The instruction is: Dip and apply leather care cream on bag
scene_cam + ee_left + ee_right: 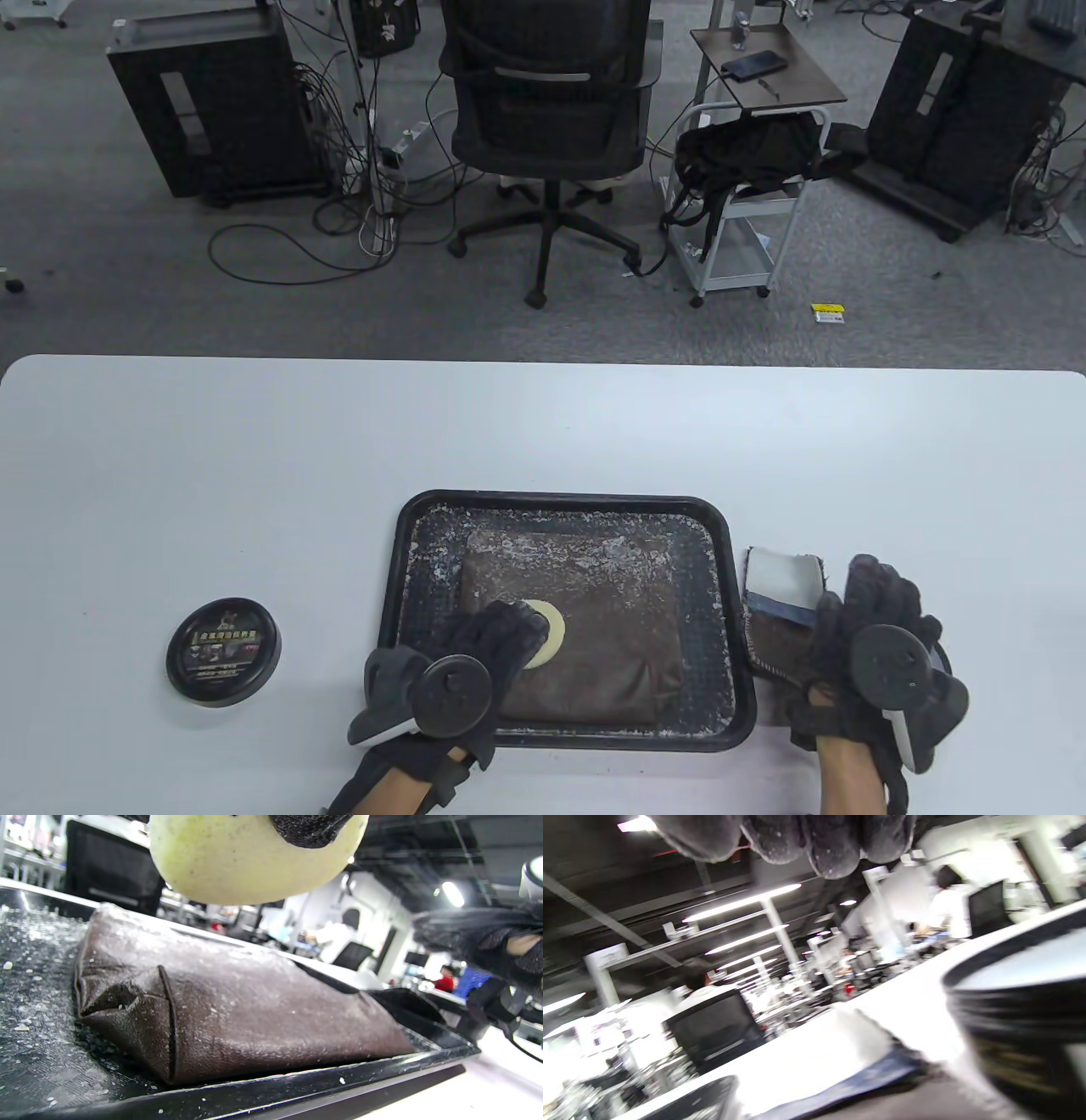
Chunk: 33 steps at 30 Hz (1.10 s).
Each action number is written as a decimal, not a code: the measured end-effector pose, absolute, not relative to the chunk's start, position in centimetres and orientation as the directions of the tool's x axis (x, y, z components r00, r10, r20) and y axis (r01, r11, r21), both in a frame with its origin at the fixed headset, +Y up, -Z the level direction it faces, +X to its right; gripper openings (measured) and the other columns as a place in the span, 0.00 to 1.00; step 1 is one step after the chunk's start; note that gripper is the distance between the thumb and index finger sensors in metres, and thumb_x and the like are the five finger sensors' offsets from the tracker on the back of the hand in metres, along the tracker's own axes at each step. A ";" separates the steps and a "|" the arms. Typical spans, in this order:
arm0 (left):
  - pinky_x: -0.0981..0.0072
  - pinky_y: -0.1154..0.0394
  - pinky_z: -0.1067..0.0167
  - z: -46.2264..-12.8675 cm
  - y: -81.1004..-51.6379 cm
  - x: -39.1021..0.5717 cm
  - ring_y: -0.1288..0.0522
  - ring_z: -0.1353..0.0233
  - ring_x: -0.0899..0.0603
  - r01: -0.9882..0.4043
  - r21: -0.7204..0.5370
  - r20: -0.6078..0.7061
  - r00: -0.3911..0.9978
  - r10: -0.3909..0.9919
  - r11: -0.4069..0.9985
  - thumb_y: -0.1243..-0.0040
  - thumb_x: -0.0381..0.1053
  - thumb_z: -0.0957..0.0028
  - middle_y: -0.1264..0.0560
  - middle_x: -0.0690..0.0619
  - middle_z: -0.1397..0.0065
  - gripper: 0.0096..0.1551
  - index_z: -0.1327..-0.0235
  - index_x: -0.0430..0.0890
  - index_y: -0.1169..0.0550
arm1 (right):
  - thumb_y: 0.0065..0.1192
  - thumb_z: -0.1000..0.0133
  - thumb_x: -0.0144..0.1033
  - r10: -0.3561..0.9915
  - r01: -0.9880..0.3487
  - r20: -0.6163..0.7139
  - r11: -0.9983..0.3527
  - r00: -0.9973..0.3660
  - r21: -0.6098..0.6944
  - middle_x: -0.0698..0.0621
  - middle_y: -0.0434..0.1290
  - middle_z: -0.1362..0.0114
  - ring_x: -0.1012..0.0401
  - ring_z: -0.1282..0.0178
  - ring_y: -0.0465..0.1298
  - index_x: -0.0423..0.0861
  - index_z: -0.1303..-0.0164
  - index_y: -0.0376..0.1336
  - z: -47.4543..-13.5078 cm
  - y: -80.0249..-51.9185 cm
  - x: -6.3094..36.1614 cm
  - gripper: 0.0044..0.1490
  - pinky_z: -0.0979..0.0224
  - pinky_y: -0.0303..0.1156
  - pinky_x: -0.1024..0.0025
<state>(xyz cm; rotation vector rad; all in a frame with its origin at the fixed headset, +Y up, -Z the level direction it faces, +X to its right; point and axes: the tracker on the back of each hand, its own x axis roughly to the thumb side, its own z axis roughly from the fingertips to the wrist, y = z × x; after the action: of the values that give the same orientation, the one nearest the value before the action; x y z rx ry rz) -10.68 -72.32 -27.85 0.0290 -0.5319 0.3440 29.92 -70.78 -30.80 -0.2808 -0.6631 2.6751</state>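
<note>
A brown leather bag (594, 628) (254, 1010) lies flat in a black tray (560, 497) (297, 1086), dusted with white flecks. My left hand (526, 632) grips a round pale-yellow sponge (550, 632) (237, 861) over the bag's near-left part; in the left wrist view the sponge hangs just above the leather. My right hand (874, 607) lies right of the tray over a white, blue and brown cloth (785, 586) (865, 1077), its fingers (831, 849) loosely curled with nothing seen in them. A black cream tin (1022, 1027) shows blurred beside that hand.
A black round lid with a printed label (222, 652) sits on the white table left of the tray. Beyond the table's far edge stand an office chair (547, 127), a small cart (747, 195) and computer towers. The tray floor (424, 552) is strewn with white crumbs.
</note>
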 end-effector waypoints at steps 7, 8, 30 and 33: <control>0.41 0.40 0.20 -27.8 -72.3 -10.6 0.37 0.14 0.44 -0.318 -0.053 0.505 0.809 0.300 0.947 0.48 0.49 0.38 0.40 0.57 0.13 0.32 0.20 0.61 0.40 | 0.65 0.50 0.46 0.034 -0.081 0.129 -0.922 -0.991 -0.379 0.46 0.77 0.28 0.42 0.25 0.74 0.51 0.34 0.71 -30.9 -69.8 22.1 0.33 0.24 0.58 0.33; 0.41 0.40 0.20 -27.8 -72.3 -10.7 0.37 0.14 0.44 -0.316 -0.052 0.505 0.810 0.297 0.948 0.48 0.49 0.38 0.40 0.57 0.13 0.32 0.20 0.61 0.40 | 0.67 0.51 0.46 0.015 -0.074 0.155 -0.923 -0.988 -0.378 0.47 0.80 0.32 0.44 0.27 0.77 0.52 0.38 0.73 -30.8 -69.7 21.2 0.30 0.25 0.61 0.34; 0.41 0.41 0.20 -28.8 -72.9 -10.3 0.37 0.14 0.44 -0.277 -0.063 0.514 0.815 0.269 0.959 0.48 0.49 0.38 0.40 0.57 0.13 0.32 0.20 0.61 0.40 | 0.76 0.59 0.37 -0.043 0.073 0.320 -0.994 -0.946 0.082 0.51 0.86 0.44 0.50 0.38 0.84 0.53 0.53 0.79 -31.3 -74.1 15.1 0.23 0.27 0.65 0.38; 0.40 0.41 0.19 -29.1 -72.1 -9.9 0.37 0.13 0.44 -0.278 -0.031 0.526 0.812 0.252 0.960 0.48 0.49 0.37 0.41 0.58 0.13 0.32 0.20 0.62 0.41 | 0.76 0.59 0.38 -0.055 0.085 0.317 -0.993 -0.947 0.082 0.52 0.86 0.44 0.51 0.38 0.84 0.55 0.53 0.79 -31.4 -74.2 15.1 0.23 0.27 0.66 0.40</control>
<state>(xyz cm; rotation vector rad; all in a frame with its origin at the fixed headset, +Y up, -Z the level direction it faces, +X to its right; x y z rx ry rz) -9.86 -72.09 -29.15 0.0481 -0.5552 0.2831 15.09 -74.18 -31.38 0.5116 0.1524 3.1683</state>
